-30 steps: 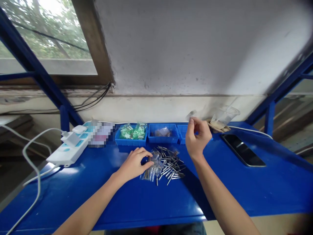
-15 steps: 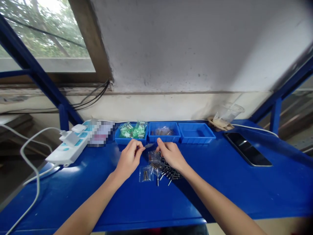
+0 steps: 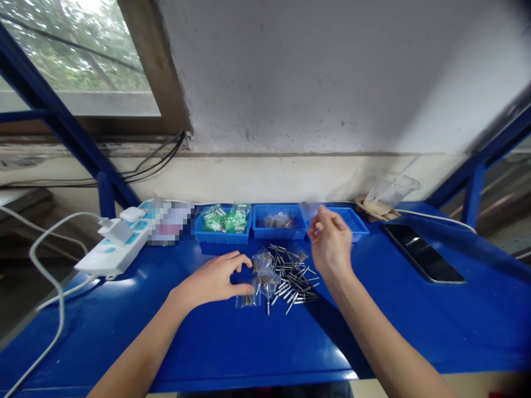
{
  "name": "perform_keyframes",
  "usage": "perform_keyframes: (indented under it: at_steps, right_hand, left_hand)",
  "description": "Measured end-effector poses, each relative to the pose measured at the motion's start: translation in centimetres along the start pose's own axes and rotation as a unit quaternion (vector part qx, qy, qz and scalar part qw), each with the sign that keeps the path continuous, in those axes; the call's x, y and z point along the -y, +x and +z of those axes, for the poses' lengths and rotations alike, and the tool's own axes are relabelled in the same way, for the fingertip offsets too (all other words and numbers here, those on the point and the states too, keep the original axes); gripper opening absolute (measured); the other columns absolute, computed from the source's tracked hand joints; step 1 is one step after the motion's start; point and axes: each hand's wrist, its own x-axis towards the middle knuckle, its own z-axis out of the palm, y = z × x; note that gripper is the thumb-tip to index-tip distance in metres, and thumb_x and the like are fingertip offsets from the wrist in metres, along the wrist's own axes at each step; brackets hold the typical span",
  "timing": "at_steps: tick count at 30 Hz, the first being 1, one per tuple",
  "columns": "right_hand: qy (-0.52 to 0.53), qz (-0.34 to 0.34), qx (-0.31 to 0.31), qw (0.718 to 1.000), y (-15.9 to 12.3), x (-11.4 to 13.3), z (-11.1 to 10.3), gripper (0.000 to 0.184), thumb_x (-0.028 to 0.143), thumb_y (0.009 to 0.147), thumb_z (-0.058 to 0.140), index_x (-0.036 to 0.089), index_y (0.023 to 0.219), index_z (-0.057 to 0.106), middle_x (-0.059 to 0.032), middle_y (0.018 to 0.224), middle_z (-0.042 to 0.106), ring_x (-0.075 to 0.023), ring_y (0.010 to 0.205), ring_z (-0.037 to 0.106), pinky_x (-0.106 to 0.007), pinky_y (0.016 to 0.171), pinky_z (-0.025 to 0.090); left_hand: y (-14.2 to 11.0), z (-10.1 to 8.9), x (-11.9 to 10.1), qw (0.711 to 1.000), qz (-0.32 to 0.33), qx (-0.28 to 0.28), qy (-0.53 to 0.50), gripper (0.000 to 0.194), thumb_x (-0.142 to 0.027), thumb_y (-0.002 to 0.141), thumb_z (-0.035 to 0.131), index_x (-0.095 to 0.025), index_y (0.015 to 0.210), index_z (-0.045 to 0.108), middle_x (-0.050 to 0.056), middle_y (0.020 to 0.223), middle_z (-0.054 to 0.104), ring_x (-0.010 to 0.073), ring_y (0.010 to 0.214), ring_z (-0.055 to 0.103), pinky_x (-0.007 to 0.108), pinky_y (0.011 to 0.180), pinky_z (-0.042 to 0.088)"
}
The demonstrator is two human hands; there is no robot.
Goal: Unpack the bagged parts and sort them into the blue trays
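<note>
My left hand (image 3: 215, 279) rests low on the blue table (image 3: 415, 326), its fingers curved apart and its thumb touching a small clear bag (image 3: 248, 299) of brown pins. My right hand (image 3: 329, 243) is raised near the empty right blue tray (image 3: 360, 225), pinching a small clear bag (image 3: 310, 210), which is blurred. Between my hands lies a heap of metal pins (image 3: 292, 273) with a few more clear bags (image 3: 263, 264).
Three blue trays stand at the back: the left one (image 3: 222, 237) holds green packets, the middle one (image 3: 277, 229) clear bags. A white power strip (image 3: 114, 246) with cables lies at the left. A black phone (image 3: 425, 252) and a clear plastic cup (image 3: 388, 192) are at the right.
My hands met over the pin heap half a second ago. Since then my right hand has risen toward the right tray with a clear bag, and my left has dropped to the table.
</note>
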Motion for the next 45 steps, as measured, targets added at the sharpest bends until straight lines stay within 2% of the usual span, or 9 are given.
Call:
perform_keyframes:
  at_steps: [5,8,12,19,27,32,38,42,45]
  right_hand:
    - [-0.131,-0.322,-0.126,0.929,2.0,1.9,-2.1,0.014,0.034,0.083,0.057,0.021,0.086,0.053,0.0036,0.068,0.053,-0.0086,0.053,0.049,-0.024,0.050,0.039]
    - [-0.347,-0.356,0.048,0.866,1.7,0.8,-2.3,0.009,0.026,0.084,0.055,0.019,0.083,0.060,0.0003,0.070,0.057,-0.0113,0.061,0.052,-0.026,0.058,0.041]
    - [-0.496,-0.273,0.261,0.782,-0.3,-1.0,-1.4,0.017,0.028,0.086,0.051,0.019,0.089,0.064,-0.0034,0.071,0.060,-0.0159,0.069,0.055,-0.028,0.064,0.041]
    - [-0.439,-0.196,0.355,0.802,-3.3,-1.7,-0.2,0.021,0.030,0.090,0.046,0.019,0.089,0.064,-0.0014,0.071,0.062,-0.0137,0.066,0.055,-0.025,0.062,0.039]
    - [-0.396,-0.105,0.384,0.827,-4.4,-1.8,0.5,0.023,0.034,0.089,0.047,0.019,0.081,0.063,0.0021,0.066,0.058,-0.0101,0.057,0.049,-0.023,0.056,0.033]
    - [-0.372,0.102,0.370,0.845,-4.3,-1.0,0.7,0.047,0.051,0.090,0.037,0.017,0.063,0.056,0.0037,0.049,0.046,-0.0091,0.048,0.042,-0.023,0.049,0.029]
    - [-0.183,0.282,0.408,0.849,-4.4,-0.9,1.0,0.026,0.041,0.079,0.059,0.017,0.069,0.055,0.0057,0.055,0.045,-0.0055,0.046,0.036,-0.019,0.045,0.026]
    - [-0.165,0.196,0.257,0.932,-3.4,-1.0,0.6,0.020,0.037,0.076,0.062,0.017,0.077,0.060,0.0066,0.054,0.042,-0.0055,0.044,0.029,-0.020,0.042,0.022]
    - [-0.180,-0.079,0.040,0.980,-1.8,-0.3,-0.5,0.018,0.035,0.078,0.062,0.019,0.084,0.060,0.0054,0.056,0.045,-0.0074,0.046,0.035,-0.022,0.044,0.028]
  left_hand:
    - [-0.4,-0.5,0.4,0.997,-0.025,0.069,-0.013,0.040,-0.052,0.073,0.062,-0.027,0.105,0.054,0.001,0.104,0.052,0.0175,0.084,0.053,0.025,0.065,0.040]
    - [0.0,-0.2,0.5,0.998,-0.017,0.065,-0.013,0.023,-0.040,0.078,0.060,-0.023,0.092,0.056,0.001,0.096,0.054,0.0173,0.085,0.052,0.026,0.070,0.040]
    - [0.5,0.2,1.0,0.998,-0.006,0.059,-0.018,0.013,-0.030,0.082,0.055,-0.019,0.076,0.057,0.000,0.081,0.054,0.0159,0.079,0.051,0.027,0.073,0.039]
    - [-0.1,0.4,0.5,0.998,-0.014,0.044,-0.047,0.042,-0.046,0.069,0.069,-0.025,0.103,0.055,0.002,0.098,0.053,0.0211,0.093,0.050,0.030,0.077,0.040]
    - [0.5,0.7,0.5,0.989,0.000,-0.028,-0.144,0.011,-0.023,0.081,0.059,-0.019,0.076,0.050,-0.004,0.073,0.048,0.0103,0.062,0.044,0.022,0.056,0.036]
    - [0.4,0.8,0.0,0.959,0.099,-0.205,-0.169,0.013,-0.011,0.086,0.050,-0.020,0.079,0.057,0.000,0.090,0.048,0.0083,0.068,0.048,0.022,0.059,0.039]
    - [0.1,1.7,-0.8,0.960,0.146,-0.212,-0.112,0.020,-0.009,0.085,0.051,-0.022,0.078,0.064,0.003,0.107,0.042,0.0129,0.085,0.051,0.027,0.073,0.046]
    - [0.6,2.1,-0.7,0.979,0.054,-0.190,-0.057,0.021,-0.026,0.090,0.048,-0.029,0.109,0.058,0.006,0.121,0.041,0.0199,0.099,0.050,0.038,0.087,0.045]
    - [1.1,2.5,-0.5,0.987,-0.020,-0.159,-0.015,0.041,-0.040,0.090,0.047,-0.031,0.129,0.042,0.008,0.124,0.045,0.0274,0.111,0.044,0.050,0.094,0.039]
